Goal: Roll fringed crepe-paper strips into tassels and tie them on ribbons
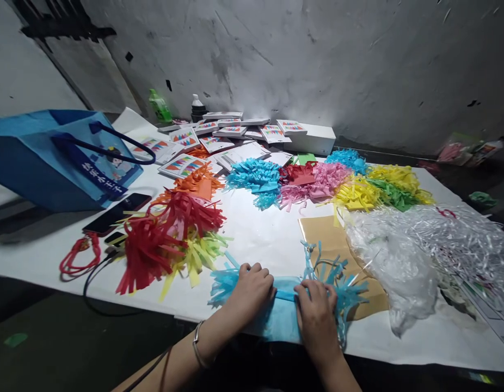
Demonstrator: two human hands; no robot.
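A sheet of blue tissue paper (pixel 283 321) with fringed ends lies at the table's front edge, its middle gathered into a narrow roll. My left hand (pixel 252 291) closes over the roll's left part, fingers curled. Bent fingers of my right hand (pixel 317 307) press on the same roll at its right side. Blue fringe strips spread out beyond both hands. The undersides of my fingers and thumbs are partly hidden. Beneath the right fringe is a piece of brown paper (pixel 321 231).
Red tassels (pixel 154 250) lie at left, near a phone (pixel 117 213) and a blue bag (pixel 51 163). Blue tassels (pixel 254 177) and other colours line the back, before stacked flat white packs (pixel 231 132). Clear plastic (pixel 394 267) and silvery strips (pixel 460 245) cover the right.
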